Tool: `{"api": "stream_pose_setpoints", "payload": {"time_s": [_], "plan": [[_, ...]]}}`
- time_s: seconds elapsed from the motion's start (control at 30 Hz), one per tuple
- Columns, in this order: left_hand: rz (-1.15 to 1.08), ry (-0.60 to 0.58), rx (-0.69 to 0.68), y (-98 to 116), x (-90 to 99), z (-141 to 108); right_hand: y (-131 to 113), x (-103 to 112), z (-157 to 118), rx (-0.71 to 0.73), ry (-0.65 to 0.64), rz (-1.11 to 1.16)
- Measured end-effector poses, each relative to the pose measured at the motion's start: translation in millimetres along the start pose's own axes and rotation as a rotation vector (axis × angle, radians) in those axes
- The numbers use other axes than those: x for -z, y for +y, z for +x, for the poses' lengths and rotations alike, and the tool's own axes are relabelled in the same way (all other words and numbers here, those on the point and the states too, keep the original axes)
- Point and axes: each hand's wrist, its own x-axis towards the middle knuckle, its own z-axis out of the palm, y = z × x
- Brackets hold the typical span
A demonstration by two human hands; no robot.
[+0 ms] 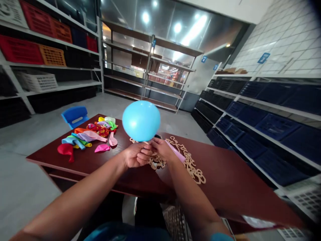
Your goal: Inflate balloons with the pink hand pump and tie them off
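Note:
A blown-up light blue balloon (141, 120) stands above my two hands, its neck end down between my fingers. My left hand (137, 154) is curled closed around the lower end of the balloon. Against it, my right hand (162, 149) pinches at the same spot; the neck itself is hidden by the fingers. Beneath and beside my right hand lie tan curly loops (192, 164) in a tangled heap. A pale pink strip-like piece (177, 152) lies among them, partly behind my right wrist.
Flat balloons in several colours (87, 134) lie on the left of the dark red table (233, 177). A blue chair (75, 116) stands past the table's left edge. Shelves with crates (22, 50) line the left, and blue bins (276, 129) fill racks on the right.

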Motion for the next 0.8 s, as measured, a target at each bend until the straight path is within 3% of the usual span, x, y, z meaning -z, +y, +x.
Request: {"api": "stream_pose_setpoints", "payload": {"time_s": [0.13, 0.23, 0.3, 0.37, 0.53, 0.6, 0.7, 0.8], "plan": [[0.155, 0.317, -0.130, 24.9, 17.4, -1.0, -3.5, -3.0, 28.8, 0.144, 0.081, -0.211], [0.294, 0.541, -0.215, 35.0, 32.7, 6.3, 10.3, -12.5, 38.7, 0.304, 0.194, -0.357], [0.375, 0.641, -0.247, 37.7, 42.7, 12.0, 21.8, -14.4, 39.8, 0.397, 0.202, -0.460], [0.435, 0.662, -0.275, 38.1, 50.9, 17.4, 30.9, -10.7, 39.4, 0.457, 0.197, -0.556], [0.469, 0.458, -0.285, 36.6, 64.0, 33.2, 41.2, 6.6, 41.9, 0.457, 0.314, -0.662], [0.461, 0.441, -0.323, 37.0, 69.3, 41.6, 41.7, 10.0, 42.6, 0.471, 0.329, -0.705], [0.471, 0.516, -0.412, 39.0, 79.4, 54.0, 39.2, 10.8, 41.1, 0.536, 0.265, -0.789], [0.518, 0.687, -0.501, 39.4, 90.9, 62.8, 34.4, 10.2, 37.8, 0.576, 0.178, -0.837]]}}
